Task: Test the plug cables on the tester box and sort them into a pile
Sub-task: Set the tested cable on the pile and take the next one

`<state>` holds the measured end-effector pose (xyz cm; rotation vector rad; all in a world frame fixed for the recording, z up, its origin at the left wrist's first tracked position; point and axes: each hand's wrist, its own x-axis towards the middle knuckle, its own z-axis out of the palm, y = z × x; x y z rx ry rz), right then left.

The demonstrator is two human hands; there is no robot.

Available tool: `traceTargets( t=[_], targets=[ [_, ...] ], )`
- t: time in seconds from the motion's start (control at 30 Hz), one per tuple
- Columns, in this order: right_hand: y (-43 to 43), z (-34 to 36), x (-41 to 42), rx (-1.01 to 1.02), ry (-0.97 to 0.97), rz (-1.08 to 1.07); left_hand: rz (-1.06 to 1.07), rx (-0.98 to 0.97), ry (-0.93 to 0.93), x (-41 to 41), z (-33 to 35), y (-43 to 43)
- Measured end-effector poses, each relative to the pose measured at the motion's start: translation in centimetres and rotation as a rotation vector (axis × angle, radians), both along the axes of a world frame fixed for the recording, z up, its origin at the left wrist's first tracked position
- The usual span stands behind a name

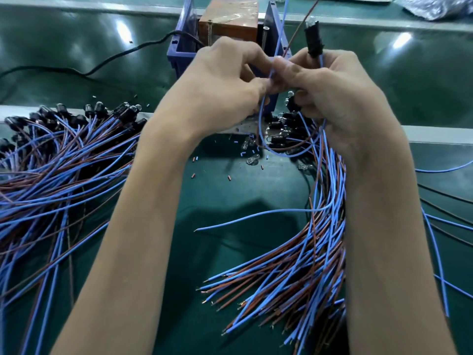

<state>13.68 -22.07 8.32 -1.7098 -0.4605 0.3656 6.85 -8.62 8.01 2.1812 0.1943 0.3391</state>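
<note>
The tester box (227, 21), blue with an orange-brown top, stands at the back centre, partly hidden by my hands. My left hand (225, 83) pinches a blue wire (261, 119) of one plug cable in front of the box. My right hand (330, 90) grips a bundle of plug cables (320, 252) with blue and brown wires; one black plug (312, 39) with a small bulb sticks up above its fingers. The bundle's wires hang down to the right, bare ends fanning out low. A pile of cables (51, 162) with black plugs lies on the left.
The green bench top (217, 206) carries small loose bulbs (252, 158) and cut bits of insulation in the middle. A black power cord (115, 55) runs left from the box. A grey rail (435, 134) crosses the bench. A crumpled plastic bag (435, 6) lies at the back right.
</note>
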Motion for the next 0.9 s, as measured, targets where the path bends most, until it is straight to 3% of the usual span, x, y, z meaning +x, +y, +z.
traceTargets(
  t=[0.3,0.6,0.9],
  targets=[
    [0.4,0.0,0.3,0.135,0.062,-0.111,0.076,-0.039,-0.048,-0.4,0.7,0.5],
    [0.8,-0.1,0.2,0.152,0.05,-0.122,0.108,0.07,-0.069,-0.4,0.8,0.3],
    [0.5,-0.3,0.3,0.191,0.033,-0.187,0.208,-0.004,-0.032,-0.4,0.5,1.0]
  ],
)
